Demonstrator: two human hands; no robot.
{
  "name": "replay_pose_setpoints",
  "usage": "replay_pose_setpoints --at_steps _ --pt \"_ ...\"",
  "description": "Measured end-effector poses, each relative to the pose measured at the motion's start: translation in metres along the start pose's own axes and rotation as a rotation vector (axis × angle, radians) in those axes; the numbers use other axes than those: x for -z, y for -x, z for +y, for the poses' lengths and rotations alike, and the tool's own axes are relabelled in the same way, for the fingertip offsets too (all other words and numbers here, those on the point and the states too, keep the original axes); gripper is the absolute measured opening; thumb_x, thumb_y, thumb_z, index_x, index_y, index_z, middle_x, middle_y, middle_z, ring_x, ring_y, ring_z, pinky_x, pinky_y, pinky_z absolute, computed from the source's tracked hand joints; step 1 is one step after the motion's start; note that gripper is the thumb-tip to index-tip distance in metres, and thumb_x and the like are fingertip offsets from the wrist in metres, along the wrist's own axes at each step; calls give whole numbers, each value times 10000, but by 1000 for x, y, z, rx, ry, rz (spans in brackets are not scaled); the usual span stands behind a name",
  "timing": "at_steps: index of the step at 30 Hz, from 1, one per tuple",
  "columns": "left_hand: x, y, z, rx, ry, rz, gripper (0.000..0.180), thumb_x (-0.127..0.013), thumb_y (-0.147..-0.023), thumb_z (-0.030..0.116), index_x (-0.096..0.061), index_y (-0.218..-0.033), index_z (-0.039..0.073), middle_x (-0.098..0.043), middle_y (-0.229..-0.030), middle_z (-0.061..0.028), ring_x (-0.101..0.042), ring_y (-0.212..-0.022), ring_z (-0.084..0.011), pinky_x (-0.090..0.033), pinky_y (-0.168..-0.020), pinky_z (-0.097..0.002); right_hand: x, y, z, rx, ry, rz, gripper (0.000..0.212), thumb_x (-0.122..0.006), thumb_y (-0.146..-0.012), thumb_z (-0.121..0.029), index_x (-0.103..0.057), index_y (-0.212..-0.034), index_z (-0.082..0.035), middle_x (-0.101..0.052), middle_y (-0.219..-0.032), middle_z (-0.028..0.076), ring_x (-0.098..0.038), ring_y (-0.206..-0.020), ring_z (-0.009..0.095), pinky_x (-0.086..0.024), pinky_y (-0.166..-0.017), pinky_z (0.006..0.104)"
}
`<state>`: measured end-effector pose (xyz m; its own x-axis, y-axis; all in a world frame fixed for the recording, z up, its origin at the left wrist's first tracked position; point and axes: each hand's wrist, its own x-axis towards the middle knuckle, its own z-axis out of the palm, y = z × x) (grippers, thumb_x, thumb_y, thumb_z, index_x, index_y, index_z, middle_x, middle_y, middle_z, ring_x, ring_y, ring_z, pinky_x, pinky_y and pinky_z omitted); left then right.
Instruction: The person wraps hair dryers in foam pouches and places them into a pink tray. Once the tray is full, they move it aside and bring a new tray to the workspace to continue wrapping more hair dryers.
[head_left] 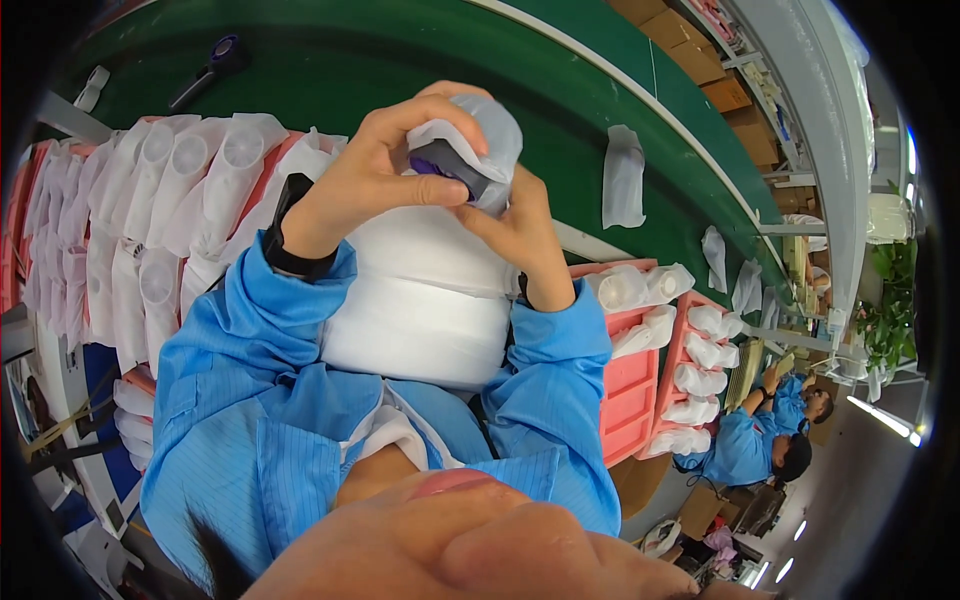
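Note:
In front of me, both hands grip a dark grey and purple device [447, 166], partly inside a white translucent bag [497, 128]. My left hand [385, 165], below a black wristband, curls its fingers over the bag's mouth, with its thumb along the device. From the other side my right hand [518, 222] closes round the bag; some of its fingers are hidden behind it. Under my hands sits a thick pile of white sheet-like bags [420, 320]. At the far left of the green table [330, 50] lies an unwrapped dark handheld fan [212, 68] with a purple ring.
Rows of white-wrapped fans [190, 165] fill pink trays on my left. To my right, more pink trays [628, 400] carry wrapped pieces. A single wrapped piece [623, 178] lies on the table beyond my right hand. Co-workers in blue [745, 445] sit farther right.

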<state>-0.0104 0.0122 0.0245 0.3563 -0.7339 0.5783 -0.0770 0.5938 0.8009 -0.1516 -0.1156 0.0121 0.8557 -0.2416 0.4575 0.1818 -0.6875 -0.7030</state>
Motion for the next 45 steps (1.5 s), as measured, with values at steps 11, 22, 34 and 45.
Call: replay_pose_setpoints --at_steps 11,22,34,45 --pt "-24 8 0 -248 -591 342 265 -799 -652 151 -644 -857 85 -509 -1155 -88 -476 -1082 -242 -373 -869 -325 -9 8 -4 -94 458 212 399 -652 -730 -9 -533 -1111 6 -627 -906 149 -635 -750 202 -489 -640 302" --pt "-8 6 11 -107 -727 459 230 -832 -587 159 -650 -683 56 -537 -921 -44 -501 -858 -195 -407 -678 -299 11 1 -21 -673 -651 -36 414 -648 -795 -134 -518 -1153 28 -589 -872 66 -572 -666 130 -449 -519 258" --pt "215 -37 -62 724 -1427 765 841 -820 -586 374 -441 -1283 96 -491 -1220 -207 -549 -1076 -384 -484 -885 -430 29 8 97 -383 662 294 496 -662 -787 -130 -495 -1231 12 -530 -1198 211 -556 -1047 344 -468 -854 407" --pt "189 -39 -67 912 -1039 282 577 -773 -677 210 -544 -1175 26 -626 -1029 -144 -663 -722 -247 -553 -621 -289 12 2 49 -213 518 144 611 -739 -711 -107 -494 -1266 -30 -397 -1369 191 -434 -1215 361 -411 -958 405"
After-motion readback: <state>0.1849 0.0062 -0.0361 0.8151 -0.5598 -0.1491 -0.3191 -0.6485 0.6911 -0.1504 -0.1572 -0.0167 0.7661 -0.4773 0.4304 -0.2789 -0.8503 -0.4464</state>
